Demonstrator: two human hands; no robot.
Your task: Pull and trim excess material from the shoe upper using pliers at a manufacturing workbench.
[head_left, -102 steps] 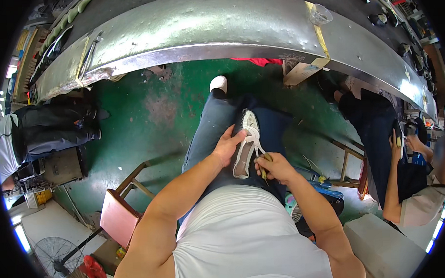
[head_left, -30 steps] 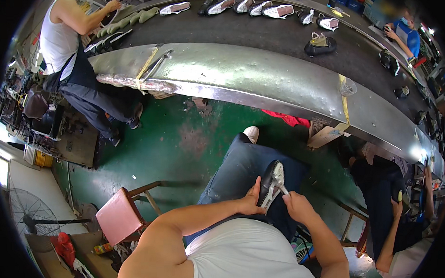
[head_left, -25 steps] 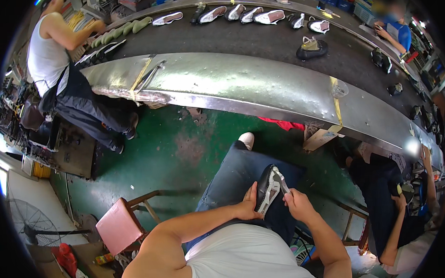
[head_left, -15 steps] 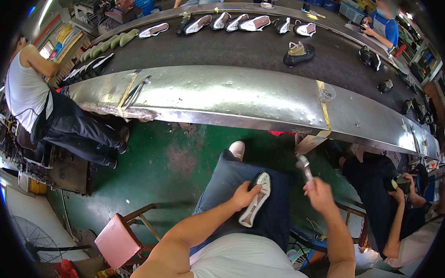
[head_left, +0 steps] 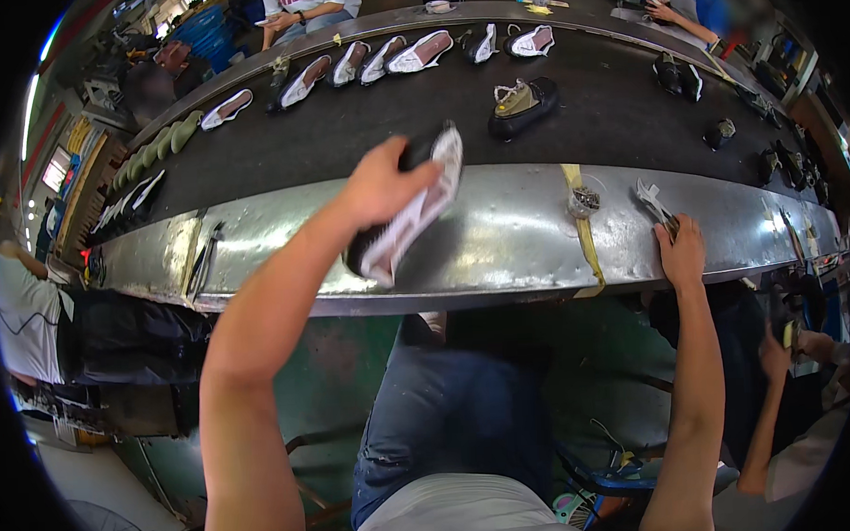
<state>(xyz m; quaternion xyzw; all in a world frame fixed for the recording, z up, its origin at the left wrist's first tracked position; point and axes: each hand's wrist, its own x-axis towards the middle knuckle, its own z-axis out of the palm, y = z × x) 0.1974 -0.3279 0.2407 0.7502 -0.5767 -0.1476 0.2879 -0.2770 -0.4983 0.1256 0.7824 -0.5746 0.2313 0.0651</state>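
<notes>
My left hand (head_left: 385, 185) is closed around a black and white shoe upper (head_left: 412, 221), lifted over the metal ledge (head_left: 498, 216) with its pale underside showing. The shoe is tilted and slightly blurred. To the right, my right hand (head_left: 684, 250) grips the dark handle of silver-headed pincers (head_left: 654, 201), whose head is at the ledge's surface. A small clear cup of tiny metal bits (head_left: 584, 200) stands on the ledge between my hands.
Beyond the ledge, a dark conveyor belt (head_left: 364, 141) carries several shoes, including an olive and black one (head_left: 522, 108). Another pair of pincers (head_left: 205, 259) lies on the ledge at left. Co-workers sit across the belt and at both sides.
My left hand has raised the shoe from my lap to over the ledge. My right hand has brought the pincers forward to the ledge. The view has tilted and shifted.
</notes>
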